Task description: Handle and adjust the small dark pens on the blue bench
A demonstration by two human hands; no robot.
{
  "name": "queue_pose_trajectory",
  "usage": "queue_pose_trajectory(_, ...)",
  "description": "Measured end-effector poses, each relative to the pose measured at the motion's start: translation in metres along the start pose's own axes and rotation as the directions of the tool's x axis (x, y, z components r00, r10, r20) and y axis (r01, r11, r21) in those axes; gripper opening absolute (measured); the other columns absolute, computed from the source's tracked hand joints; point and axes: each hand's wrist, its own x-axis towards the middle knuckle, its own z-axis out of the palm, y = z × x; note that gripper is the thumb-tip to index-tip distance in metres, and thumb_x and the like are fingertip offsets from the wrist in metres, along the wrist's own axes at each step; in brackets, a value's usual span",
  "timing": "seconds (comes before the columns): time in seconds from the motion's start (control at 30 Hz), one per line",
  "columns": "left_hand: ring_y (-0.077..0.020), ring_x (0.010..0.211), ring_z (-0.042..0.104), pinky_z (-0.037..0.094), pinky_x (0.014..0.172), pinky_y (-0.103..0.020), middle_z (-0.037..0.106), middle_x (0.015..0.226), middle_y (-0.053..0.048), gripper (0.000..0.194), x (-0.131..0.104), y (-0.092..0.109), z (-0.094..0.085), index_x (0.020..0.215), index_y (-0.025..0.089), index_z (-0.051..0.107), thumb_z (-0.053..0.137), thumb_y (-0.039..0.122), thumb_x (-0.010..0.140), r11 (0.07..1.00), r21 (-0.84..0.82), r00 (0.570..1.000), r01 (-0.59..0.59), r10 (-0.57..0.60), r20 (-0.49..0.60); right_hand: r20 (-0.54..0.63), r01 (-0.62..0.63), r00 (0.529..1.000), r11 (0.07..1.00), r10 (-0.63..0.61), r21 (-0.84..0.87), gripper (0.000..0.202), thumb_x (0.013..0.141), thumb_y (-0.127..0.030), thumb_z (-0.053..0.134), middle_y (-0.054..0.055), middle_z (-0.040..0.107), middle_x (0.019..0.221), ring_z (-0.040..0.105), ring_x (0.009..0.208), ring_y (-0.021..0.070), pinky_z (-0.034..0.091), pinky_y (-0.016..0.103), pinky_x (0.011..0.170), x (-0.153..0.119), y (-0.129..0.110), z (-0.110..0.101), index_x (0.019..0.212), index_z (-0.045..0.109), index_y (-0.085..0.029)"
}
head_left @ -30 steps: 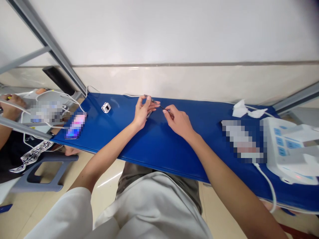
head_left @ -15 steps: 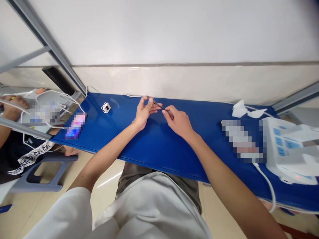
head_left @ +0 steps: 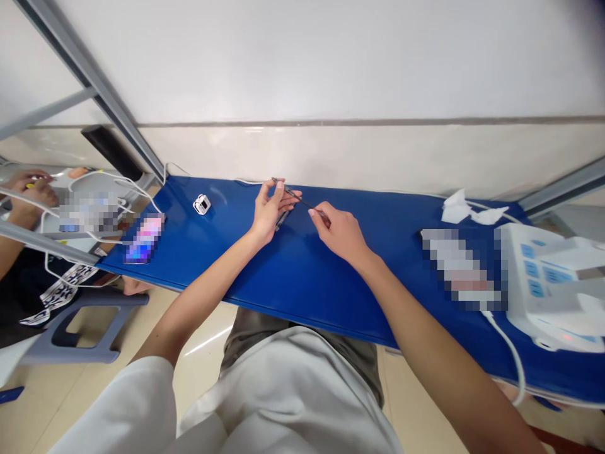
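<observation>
Over the far middle of the blue table (head_left: 302, 277), my left hand (head_left: 269, 211) and my right hand (head_left: 338, 232) hold a thin dark rod-like tool (head_left: 299, 198) between them. My left fingers pinch its far end and my right fingers pinch its near end. A second dark slim piece (head_left: 282, 219) lies under my left fingers; I cannot tell what it is.
A small white cube device (head_left: 201, 203) and a phone (head_left: 143, 238) lie at the table's left. A white machine (head_left: 551, 284) with a cable and crumpled tissues (head_left: 466, 209) sit at the right. Another person's hands (head_left: 28, 186) work at a neighbouring table on the left.
My left hand shifted slightly along the rod, out and back. The neighbour's hand at far left moved up.
</observation>
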Motion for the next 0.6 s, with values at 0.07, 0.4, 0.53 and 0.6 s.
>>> queue_pose_trajectory(0.07,-0.023,0.107,0.083,0.064,0.095,-0.035,0.086,0.11,-0.007,0.046,0.0,-0.001,0.001,0.128,0.03,0.065,0.078,0.064,0.101,1.0,-0.003,1.0,0.01,-0.01,0.005,-0.002,0.004,1.0,1.0,-0.004,-0.005,0.047,0.116,-0.063,0.041,0.006,0.07,0.076,0.065,0.068,0.026,0.033,0.034,0.063,0.0,0.0,0.001,0.102,0.067,-0.026)
queue_pose_trajectory(0.4,-0.0229,0.105,0.081,0.061,0.093,-0.034,0.084,0.109,-0.007,0.044,-0.009,-0.013,0.005,0.113,0.026,0.072,0.087,0.061,0.092,0.996,0.084,0.976,-0.044,0.025,0.215,-0.001,0.011,1.0,1.0,-0.011,-0.005,0.047,0.117,-0.062,0.038,0.009,0.075,0.084,0.07,0.075,0.0297,0.032,0.034,0.064,-0.001,0.0,0.002,0.109,0.066,-0.025)
queue_pose_trajectory(0.53,-0.022,0.105,0.078,0.059,0.09,-0.033,0.082,0.107,-0.007,0.039,-0.01,-0.013,0.005,0.103,0.024,0.076,0.092,0.057,0.089,0.995,0.086,0.969,-0.059,0.037,0.243,-0.002,0.026,1.0,1.0,-0.026,-0.017,0.046,0.118,-0.061,0.037,0.01,0.076,0.085,0.072,0.077,0.0309,0.032,0.035,0.065,-0.001,0.002,0.004,0.109,0.065,-0.025)
queue_pose_trajectory(0.6,-0.0218,0.105,0.077,0.058,0.089,-0.033,0.081,0.111,-0.007,0.038,-0.01,-0.012,0.005,0.098,0.023,0.077,0.094,0.055,0.087,0.995,0.085,0.968,-0.057,0.034,0.25,-0.004,0.034,0.999,0.999,-0.034,-0.015,0.047,0.118,-0.062,0.036,0.01,0.075,0.083,0.071,0.077,0.031,0.031,0.035,0.064,-0.001,0.002,0.005,0.108,0.064,-0.025)
